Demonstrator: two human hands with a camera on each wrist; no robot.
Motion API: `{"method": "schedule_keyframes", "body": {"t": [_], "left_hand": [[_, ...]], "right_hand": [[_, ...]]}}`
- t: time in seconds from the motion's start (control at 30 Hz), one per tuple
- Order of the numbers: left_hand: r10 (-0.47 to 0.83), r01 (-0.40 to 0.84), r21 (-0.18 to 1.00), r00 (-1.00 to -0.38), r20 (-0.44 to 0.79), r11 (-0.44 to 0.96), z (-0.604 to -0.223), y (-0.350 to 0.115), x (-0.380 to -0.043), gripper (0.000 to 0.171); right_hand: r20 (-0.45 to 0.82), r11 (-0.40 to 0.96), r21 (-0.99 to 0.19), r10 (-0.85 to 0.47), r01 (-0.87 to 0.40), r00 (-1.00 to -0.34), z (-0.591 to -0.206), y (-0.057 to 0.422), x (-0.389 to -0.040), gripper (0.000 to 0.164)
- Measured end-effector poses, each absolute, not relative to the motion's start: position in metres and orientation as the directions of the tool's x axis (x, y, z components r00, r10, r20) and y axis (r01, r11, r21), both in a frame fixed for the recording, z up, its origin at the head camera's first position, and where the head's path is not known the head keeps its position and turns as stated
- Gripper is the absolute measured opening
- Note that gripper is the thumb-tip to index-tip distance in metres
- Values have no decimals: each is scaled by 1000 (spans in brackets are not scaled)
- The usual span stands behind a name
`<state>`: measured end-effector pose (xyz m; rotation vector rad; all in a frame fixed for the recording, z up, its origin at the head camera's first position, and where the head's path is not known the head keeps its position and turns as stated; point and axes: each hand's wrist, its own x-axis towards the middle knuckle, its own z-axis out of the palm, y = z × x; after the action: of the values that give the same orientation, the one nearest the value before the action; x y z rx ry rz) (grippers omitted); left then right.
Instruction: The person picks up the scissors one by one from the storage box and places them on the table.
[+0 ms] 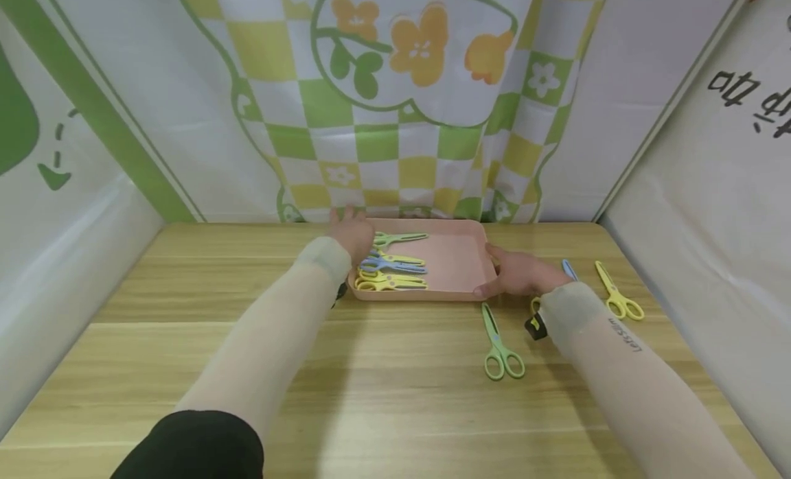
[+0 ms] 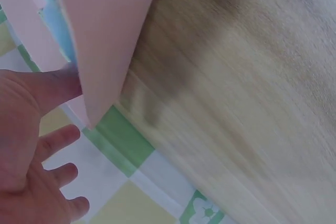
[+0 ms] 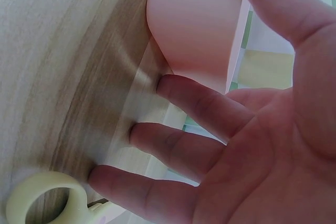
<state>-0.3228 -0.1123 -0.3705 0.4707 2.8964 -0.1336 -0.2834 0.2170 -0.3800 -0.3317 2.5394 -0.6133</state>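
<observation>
A shallow pink tray (image 1: pixel 456 259) stands against the curtain at the back of the table. Along its left side lie several pairs of scissors: green (image 1: pixel 395 238), blue (image 1: pixel 391 263) and yellow (image 1: pixel 384 282). My left hand (image 1: pixel 353 235) is at the tray's left end; its thumb touches the rim in the left wrist view, the other fingers spread behind. At the right end is my right hand (image 1: pixel 524 273), thumb by the rim and fingers extended loosely in the right wrist view. Green scissors (image 1: pixel 494 342) lie in front of the right hand.
On the wooden table (image 1: pixel 395 396), yellow scissors (image 1: pixel 613 290) lie at the right. Blue scissors (image 1: pixel 569 269) are mostly hidden behind the right wrist, with another yellow pair (image 1: pixel 535 304) partly covered beside it. A checked curtain (image 1: pixel 395 149) hangs behind the tray; white walls flank the table.
</observation>
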Motion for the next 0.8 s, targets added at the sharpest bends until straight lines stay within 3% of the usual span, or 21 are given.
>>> {"method": "schedule_keyframes", "body": {"t": [0.1, 0.43, 0.67, 0.8], "left_hand": [[288, 306, -52, -931, -223, 951, -368, -111, -323, 23], [260, 282, -75, -940, -221, 956, -374, -108, -319, 34], [255, 275, -74, -944, -210, 959, -376, -108, -324, 17], [252, 276, -95, -945, -209, 957, -374, -107, -322, 16]], "right_hand": [[-413, 862, -496, -342, -107, -844, -380, 217, -284, 121], [-413, 865, -491, -337, -104, -846, -382, 218, -282, 123], [-407, 860, -497, -347, -113, -845, -379, 216, -281, 120], [-409, 856, -506, -346, -106, -844, -381, 216, -282, 121]]}}
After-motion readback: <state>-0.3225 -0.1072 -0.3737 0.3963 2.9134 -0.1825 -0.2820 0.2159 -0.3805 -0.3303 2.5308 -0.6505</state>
